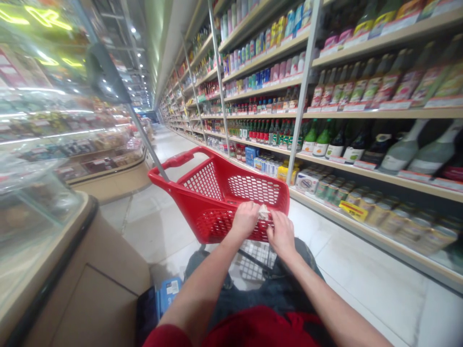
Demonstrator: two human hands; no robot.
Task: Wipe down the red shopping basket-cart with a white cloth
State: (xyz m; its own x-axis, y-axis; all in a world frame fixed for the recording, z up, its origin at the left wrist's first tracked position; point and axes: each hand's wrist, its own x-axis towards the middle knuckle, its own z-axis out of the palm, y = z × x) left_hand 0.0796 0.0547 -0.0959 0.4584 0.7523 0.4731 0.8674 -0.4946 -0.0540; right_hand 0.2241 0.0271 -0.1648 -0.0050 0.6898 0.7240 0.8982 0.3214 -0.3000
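A red plastic shopping basket [217,185] with perforated walls stands in front of my knees, its long pull handle rising to the upper left. My left hand [248,218] is closed at the basket's near rim, fingers curled beside a small crumpled white piece [264,212] that looks like paper or tissue. From the other side, my right hand [282,232] has its fingers bent over the same rim, with the thumb side close to the white piece. Exactly how the fingers grip it is partly hidden. Through the holes the basket's inside shows only in part.
Shelves [347,113] of bottles and cans run along the right. A glass-topped display counter [54,250] stands close on the left, with a blue package [169,292] at its foot. Pale floor tiles [144,217] stretch down the aisle.
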